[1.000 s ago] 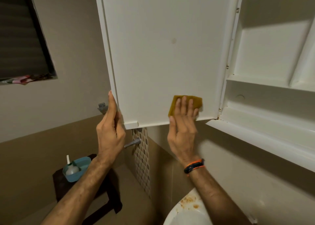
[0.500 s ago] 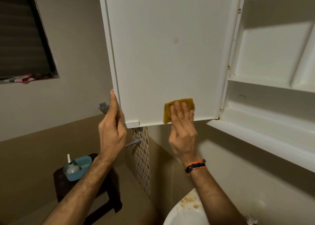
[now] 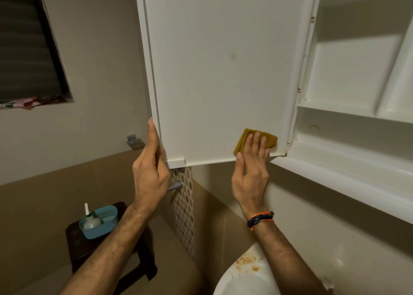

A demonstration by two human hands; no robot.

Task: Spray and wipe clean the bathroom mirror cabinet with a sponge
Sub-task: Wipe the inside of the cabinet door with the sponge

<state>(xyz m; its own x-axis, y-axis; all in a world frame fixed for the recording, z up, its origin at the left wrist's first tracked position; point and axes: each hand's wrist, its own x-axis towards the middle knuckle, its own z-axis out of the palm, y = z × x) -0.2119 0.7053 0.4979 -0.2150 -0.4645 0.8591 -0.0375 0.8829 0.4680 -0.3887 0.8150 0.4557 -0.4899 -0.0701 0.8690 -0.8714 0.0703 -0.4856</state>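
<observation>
This is a small home bathroom. A white wall cabinet (image 3: 335, 93) hangs open above a white ceramic washbasin (image 3: 245, 279), its moulded plastic shelves bare and its door (image 3: 223, 71) swung out to the left. The walls are plain cream above and glossy tan tile below, with a strip of patterned mosaic tile (image 3: 184, 210) running down one corner (a metal tap (image 3: 175, 186) juts out beside it). A dark louvred window (image 3: 26, 44) sits high on the left wall, and a dark wooden stool (image 3: 107, 254) carries a blue tub (image 3: 100, 222) holding a bottle.
</observation>
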